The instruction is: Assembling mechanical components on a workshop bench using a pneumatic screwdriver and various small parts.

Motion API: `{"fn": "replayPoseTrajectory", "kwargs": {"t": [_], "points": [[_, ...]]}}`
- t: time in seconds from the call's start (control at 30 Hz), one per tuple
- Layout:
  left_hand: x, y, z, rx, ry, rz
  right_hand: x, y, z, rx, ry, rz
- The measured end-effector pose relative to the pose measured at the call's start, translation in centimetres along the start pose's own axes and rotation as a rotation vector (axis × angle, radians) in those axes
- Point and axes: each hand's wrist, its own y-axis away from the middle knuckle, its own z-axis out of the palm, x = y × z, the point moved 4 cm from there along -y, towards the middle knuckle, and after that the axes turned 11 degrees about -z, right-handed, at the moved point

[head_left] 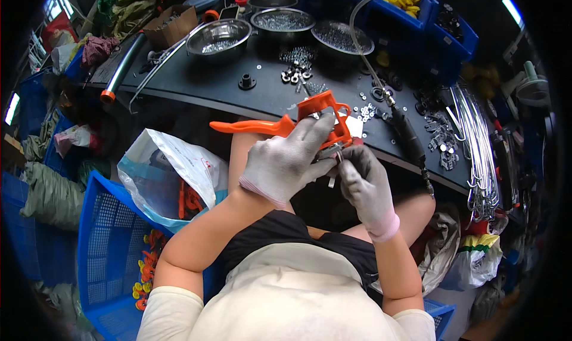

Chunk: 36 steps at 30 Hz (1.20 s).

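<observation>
An orange plastic handle body (317, 105) with a boxy open frame and a long tapering lever is held over my lap, at the table's front edge. My left hand (279, 165), in a grey-white glove, is closed round it, and the lever sticks out to the left. My right hand (368, 189), gloved too, pinches at the frame's lower right side, fingertips pressed together close to the left ones. A small shiny metal piece (332, 180) shows between the hands; its exact form is partly hidden by fingers. A thin metal rod shows behind the frame, towards the table.
On the dark table (196, 81) stand metal bowls (219, 38) of small parts, with loose nuts (295, 74) before them. A hanging air screwdriver (408, 137) and hooked metal rods (476, 144) are at right. A plastic bag (173, 168) and blue basket (110, 245) stand left.
</observation>
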Motion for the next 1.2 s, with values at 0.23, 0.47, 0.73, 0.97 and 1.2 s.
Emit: {"fn": "replayPoseTrajectory", "kwargs": {"t": [0.23,0.47,0.73,0.97,1.2], "points": [[4.7,-3.1,-7.0,0.284,-0.278,0.104,-7.1,-1.9,0.7,-0.139,-0.186,-0.297],[6.7,-4.3,-9.9,0.431,-0.443,0.172,-8.4,-3.4,1.6,-0.142,-0.277,-0.416],[7.6,-5.3,-10.3,0.504,-0.651,0.26,-8.1,-5.0,3.0,-0.041,-0.487,-0.507],[8.2,-5.5,-12.0,0.074,-0.256,0.525,-4.1,-6.4,1.1,0.037,-0.636,-0.441],[-0.1,-9.1,-6.5,0.165,0.407,0.485,1.0,-7.7,-0.6,-0.094,-0.786,-0.463]]}}
